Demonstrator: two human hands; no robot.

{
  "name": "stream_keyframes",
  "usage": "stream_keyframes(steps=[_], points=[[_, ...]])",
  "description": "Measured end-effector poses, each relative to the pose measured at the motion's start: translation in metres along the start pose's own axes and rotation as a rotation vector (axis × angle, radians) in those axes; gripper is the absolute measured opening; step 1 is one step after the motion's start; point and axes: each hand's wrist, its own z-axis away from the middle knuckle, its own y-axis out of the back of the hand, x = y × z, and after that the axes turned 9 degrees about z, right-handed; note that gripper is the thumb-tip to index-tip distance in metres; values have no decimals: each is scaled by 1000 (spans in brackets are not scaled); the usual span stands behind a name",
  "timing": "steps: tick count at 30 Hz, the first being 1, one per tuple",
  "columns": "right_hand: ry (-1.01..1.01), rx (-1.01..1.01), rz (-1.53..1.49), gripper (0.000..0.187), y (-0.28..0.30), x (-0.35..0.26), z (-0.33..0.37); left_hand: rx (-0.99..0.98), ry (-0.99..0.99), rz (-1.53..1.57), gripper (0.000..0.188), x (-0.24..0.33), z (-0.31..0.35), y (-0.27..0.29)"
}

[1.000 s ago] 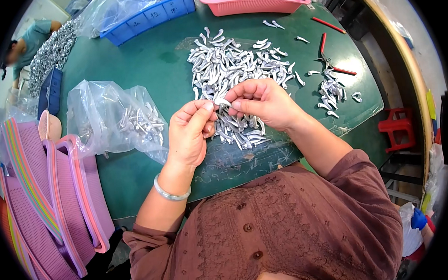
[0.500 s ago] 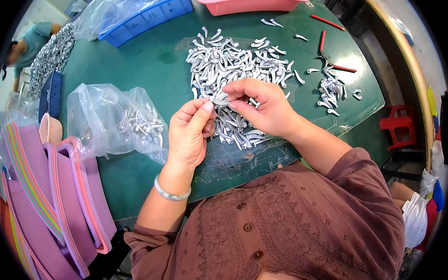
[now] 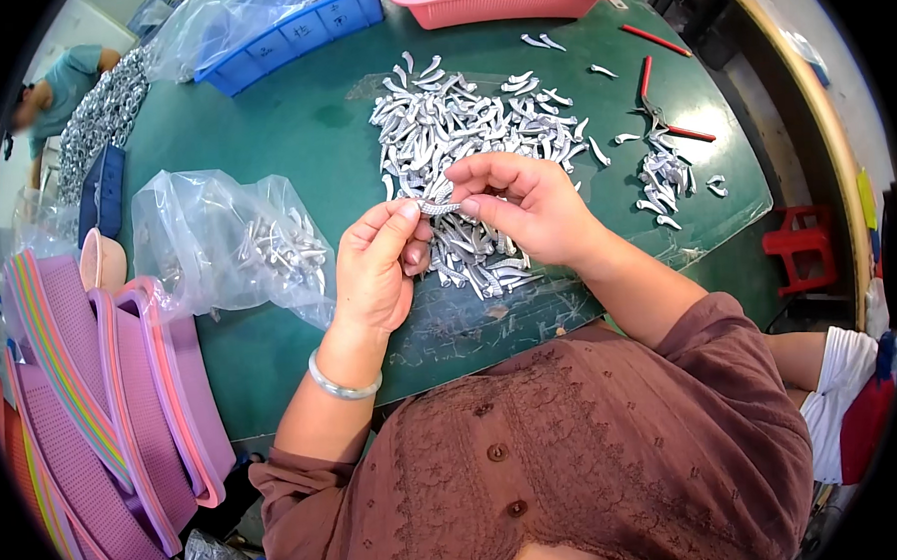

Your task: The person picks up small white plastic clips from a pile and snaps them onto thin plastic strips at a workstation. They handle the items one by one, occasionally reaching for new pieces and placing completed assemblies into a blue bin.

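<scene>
Between both hands, over the near edge of a pile of silver curved metal pieces (image 3: 462, 129), is one small curved silver piece (image 3: 439, 208) with a ridged surface. My left hand (image 3: 376, 268) pinches its left end between thumb and forefinger, the other fingers curled in. At the right end, my right hand (image 3: 538, 214) has its thumb and fingertips closed on the piece. The forefinger partly covers that end. Many like pieces lie heaped beyond and below the hands on the green table (image 3: 252, 128).
A clear plastic bag (image 3: 201, 226) with silver pieces lies left. Right are a smaller heap (image 3: 667, 175), red-handled pliers (image 3: 654, 121) and a red rod (image 3: 655, 40). A blue crate (image 3: 298, 41) and pink basket (image 3: 502, 7) stand behind, purple baskets (image 3: 159, 413) near left. People are at both sides.
The held piece has turned from a broad, fan-like view to a slender lengthwise one, and my right fingers have shifted slightly. At the right edge, more of another person's arm shows.
</scene>
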Motion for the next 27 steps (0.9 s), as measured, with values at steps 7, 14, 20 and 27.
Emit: stream_keyframes(steps=[7, 14, 20, 27], points=[[-118, -65, -245, 25, 4, 2, -3, 5, 16, 2, 8, 1, 0, 1], [-155, -67, -309, 26, 4, 2, -3, 13, 13, -8, 8, 1, -1, 1], [-167, -86, -318, 28, 6, 3, -3, 9, 10, -7, 9, 1, -1, 1], [-172, -84, -327, 27, 5, 4, -2, 0, 28, 2, 8, 1, -2, 2]])
